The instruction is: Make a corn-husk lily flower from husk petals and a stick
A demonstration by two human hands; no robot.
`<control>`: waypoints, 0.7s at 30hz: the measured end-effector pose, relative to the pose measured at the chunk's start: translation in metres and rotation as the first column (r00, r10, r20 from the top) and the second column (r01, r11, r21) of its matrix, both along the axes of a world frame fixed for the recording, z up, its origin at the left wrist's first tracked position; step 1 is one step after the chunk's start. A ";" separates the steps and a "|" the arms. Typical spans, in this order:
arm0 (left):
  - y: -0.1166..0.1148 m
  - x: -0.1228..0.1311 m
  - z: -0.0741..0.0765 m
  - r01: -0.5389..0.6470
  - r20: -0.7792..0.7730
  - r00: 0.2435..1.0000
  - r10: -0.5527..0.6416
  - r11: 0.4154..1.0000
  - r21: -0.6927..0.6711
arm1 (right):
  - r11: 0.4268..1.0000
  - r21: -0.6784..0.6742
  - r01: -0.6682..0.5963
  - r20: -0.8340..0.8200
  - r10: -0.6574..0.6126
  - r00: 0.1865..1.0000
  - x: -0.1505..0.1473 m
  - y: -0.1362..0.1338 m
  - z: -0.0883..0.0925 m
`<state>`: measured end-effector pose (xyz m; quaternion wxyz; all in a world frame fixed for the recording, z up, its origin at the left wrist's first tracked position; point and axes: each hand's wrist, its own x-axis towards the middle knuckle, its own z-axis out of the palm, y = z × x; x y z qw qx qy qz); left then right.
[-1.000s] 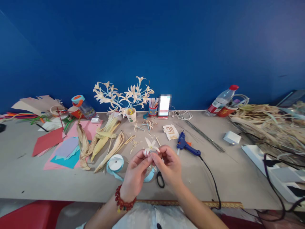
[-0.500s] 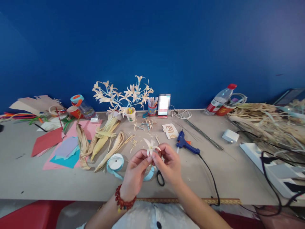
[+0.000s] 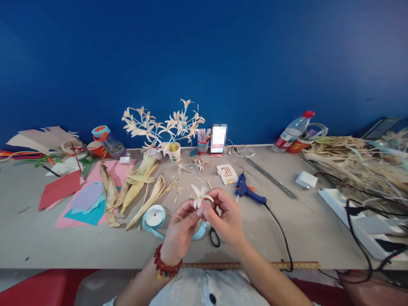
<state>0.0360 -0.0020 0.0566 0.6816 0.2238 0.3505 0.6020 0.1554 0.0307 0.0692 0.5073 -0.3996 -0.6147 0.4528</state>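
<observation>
A pale handmade flower [image 3: 199,196] with pointed, curling petals is pinched at its base between my two hands over the table. My left hand [image 3: 185,227], with a red bead bracelet [image 3: 165,264] at the wrist, closes on it from the left. From the right, the fingers of my right hand [image 3: 225,219] press on the same base. My fingertips hide the flower's lower part. Below my hands lie a black-handled pair of scissors [image 3: 215,237], mostly hidden, and a roll of light blue tape [image 3: 155,216] with a loose end running under my hands.
Dried corn husks [image 3: 137,195] and coloured paper [image 3: 86,212] lie to the left. A cup [image 3: 174,154] holds finished flowers [image 3: 178,123] at the back. On the right are a blue glue gun [image 3: 248,193], metal wires [image 3: 272,178], a bottle [image 3: 291,131] and a power strip [image 3: 350,225] with cables.
The view has shifted slightly. Both hands keep their grip, and the flower has turned a little, its petals sitting at a slightly different angle.
</observation>
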 end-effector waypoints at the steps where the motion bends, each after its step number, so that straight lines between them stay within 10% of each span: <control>1: 0.000 0.000 0.000 -0.001 0.004 1.000 0.001 1.000 0.000 | 1.000 0.004 -0.003 0.002 0.003 1.000 0.000 0.000 0.000; 21: 0.004 -0.004 -0.005 -0.018 0.093 0.996 0.016 1.000 0.020 | 0.998 0.054 -0.028 0.062 0.025 0.998 -0.001 0.004 0.008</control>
